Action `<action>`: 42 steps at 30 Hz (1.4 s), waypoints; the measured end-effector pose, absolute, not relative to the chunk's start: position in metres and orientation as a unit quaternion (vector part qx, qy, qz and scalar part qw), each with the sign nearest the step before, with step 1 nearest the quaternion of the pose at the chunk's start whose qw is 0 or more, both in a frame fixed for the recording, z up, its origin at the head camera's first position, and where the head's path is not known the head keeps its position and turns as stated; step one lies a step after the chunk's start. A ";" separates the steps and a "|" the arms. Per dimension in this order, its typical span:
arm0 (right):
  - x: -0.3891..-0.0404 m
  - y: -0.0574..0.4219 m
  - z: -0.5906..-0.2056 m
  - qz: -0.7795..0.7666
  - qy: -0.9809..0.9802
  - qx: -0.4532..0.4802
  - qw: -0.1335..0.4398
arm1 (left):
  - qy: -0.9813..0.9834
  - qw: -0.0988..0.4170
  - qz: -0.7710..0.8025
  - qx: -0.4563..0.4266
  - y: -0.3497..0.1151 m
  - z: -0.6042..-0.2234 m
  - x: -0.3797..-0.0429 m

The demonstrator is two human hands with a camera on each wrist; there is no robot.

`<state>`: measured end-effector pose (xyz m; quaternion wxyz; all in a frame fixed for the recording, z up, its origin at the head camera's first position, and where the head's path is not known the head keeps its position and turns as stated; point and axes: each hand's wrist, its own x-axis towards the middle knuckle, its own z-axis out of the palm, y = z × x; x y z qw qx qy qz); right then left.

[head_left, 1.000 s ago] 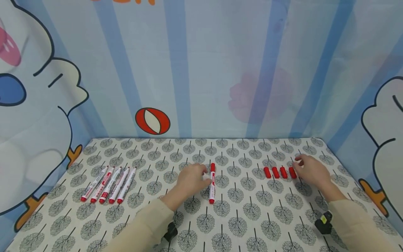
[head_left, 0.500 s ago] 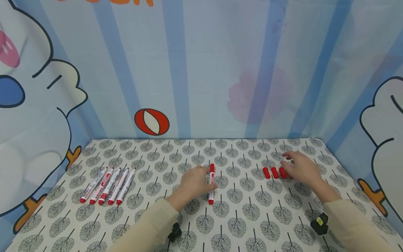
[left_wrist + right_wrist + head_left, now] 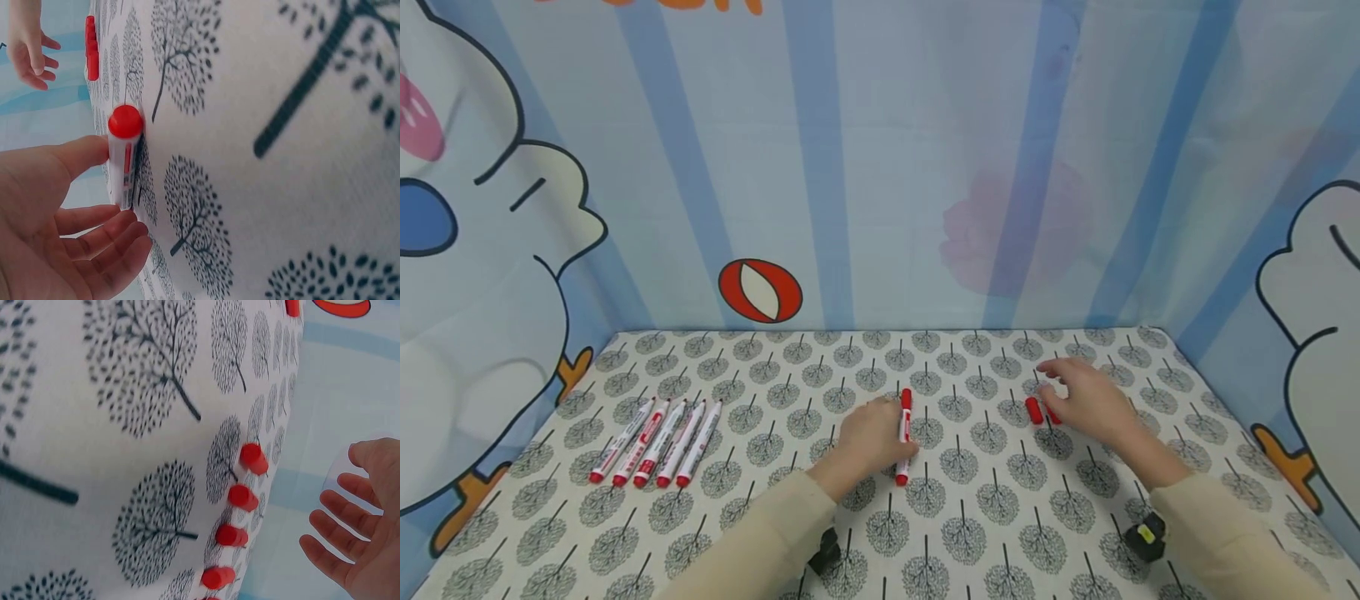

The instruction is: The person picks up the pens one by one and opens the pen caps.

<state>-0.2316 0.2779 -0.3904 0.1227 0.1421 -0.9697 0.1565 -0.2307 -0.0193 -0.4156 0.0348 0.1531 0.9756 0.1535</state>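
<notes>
A capped red-and-white marker [image 3: 904,433] lies lengthwise on the patterned cloth. My left hand [image 3: 868,437] is around it, thumb crossing to its right side and the other fingers on its left; they pinch it while it stays on the cloth. In the left wrist view, thumb and fingers [image 3: 103,247] flank the marker's body below its red near end. My right hand [image 3: 1090,402] hovers over a row of red marker caps [image 3: 1033,411], hiding most of them. In the right wrist view, several caps [image 3: 242,497] stand apart from the hand [image 3: 369,519], whose fingers hold nothing.
Several uncapped markers [image 3: 662,443] lie side by side at the left, tips pointing away. A white cloth [image 3: 962,542] with tree prints covers the table. Behind it hangs a blue-striped curtain [image 3: 910,167] with cartoon figures.
My right hand has moved left along the row of caps, covering more of them. My left hand has moved slightly right and closed in on the marker, which has turned slightly.
</notes>
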 end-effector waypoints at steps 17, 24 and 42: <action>-0.233 0.250 -0.401 0.156 -0.959 0.188 0.146 | 0.971 0.040 0.182 0.150 -0.021 -0.418 -0.233; -0.233 0.243 -0.404 0.179 -0.950 0.210 0.146 | 0.973 0.026 0.169 0.156 -0.022 -0.422 -0.235; -0.231 0.237 -0.405 0.166 -0.943 0.237 0.162 | 0.975 0.008 0.152 0.160 -0.031 -0.417 -0.238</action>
